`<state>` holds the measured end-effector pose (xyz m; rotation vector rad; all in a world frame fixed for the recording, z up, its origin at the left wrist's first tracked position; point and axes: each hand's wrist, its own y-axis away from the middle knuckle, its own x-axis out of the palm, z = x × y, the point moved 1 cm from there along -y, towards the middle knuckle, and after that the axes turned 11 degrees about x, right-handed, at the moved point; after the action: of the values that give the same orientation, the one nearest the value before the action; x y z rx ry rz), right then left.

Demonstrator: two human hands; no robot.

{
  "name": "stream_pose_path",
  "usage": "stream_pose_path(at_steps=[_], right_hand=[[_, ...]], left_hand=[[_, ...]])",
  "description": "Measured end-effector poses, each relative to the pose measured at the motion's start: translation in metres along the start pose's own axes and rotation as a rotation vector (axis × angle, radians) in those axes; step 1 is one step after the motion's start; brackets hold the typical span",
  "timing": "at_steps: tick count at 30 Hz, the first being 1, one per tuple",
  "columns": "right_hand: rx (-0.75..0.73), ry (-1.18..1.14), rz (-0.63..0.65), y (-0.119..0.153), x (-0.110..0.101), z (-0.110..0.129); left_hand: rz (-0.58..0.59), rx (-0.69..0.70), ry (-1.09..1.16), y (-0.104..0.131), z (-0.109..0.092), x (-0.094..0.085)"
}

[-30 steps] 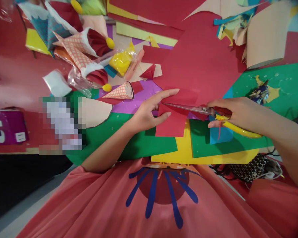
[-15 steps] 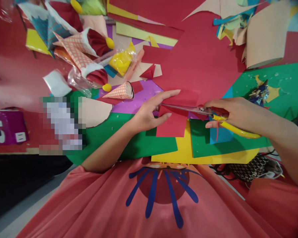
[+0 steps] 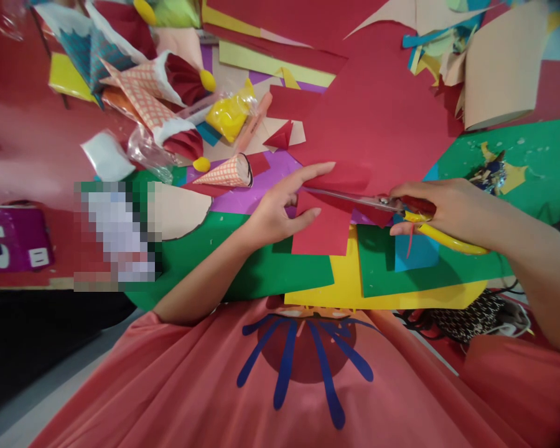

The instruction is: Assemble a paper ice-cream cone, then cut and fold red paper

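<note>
My right hand [image 3: 452, 202] grips a pair of scissors [image 3: 455, 241] with yellow handles, fingers wrapped around the loops. The long blades point left across a piece of red paper [image 3: 324, 233], and their tips reach close to my left hand [image 3: 282, 208]. That hand holds the paper at its left side, index finger stretched along the top and thumb lying over the front. The paper's lower part hangs over green and yellow sheets. Below the scissors is a blue paper piece [image 3: 416, 252], with a thin red strip in front of it.
A large red sheet [image 3: 378, 106] spreads behind my hands. To the left lie a small checked paper cone [image 3: 226, 171], larger decorated cones [image 3: 142, 93] and a yellow packet [image 3: 231, 115]. A beige paper roll [image 3: 504, 68] stands at the upper right, near scraps.
My right hand and the scissors have shifted slightly right and up. The blades sit a little higher against the red paper, and my left index finger has risen slightly.
</note>
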<state>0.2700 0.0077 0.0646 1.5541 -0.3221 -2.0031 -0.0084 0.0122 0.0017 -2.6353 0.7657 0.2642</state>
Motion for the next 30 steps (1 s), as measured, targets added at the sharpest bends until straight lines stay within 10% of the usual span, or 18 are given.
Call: stream_pose_path(at_steps=[13, 25, 30], right_hand=[[0.426, 0.087, -0.458, -0.016, -0.012, -0.023], [0.384, 0.248, -0.272, -0.025, -0.011, -0.006], [0.351, 0.358, -0.439, -0.012, -0.022, 0.016]], left_hand=[[-0.122, 0.028, 0.093, 0.001, 0.013, -0.001], [-0.082, -0.053, 0.038, 0.001, 0.008, 0.002], [-0.067, -0.062, 0.008, 0.002, 0.007, 0.003]])
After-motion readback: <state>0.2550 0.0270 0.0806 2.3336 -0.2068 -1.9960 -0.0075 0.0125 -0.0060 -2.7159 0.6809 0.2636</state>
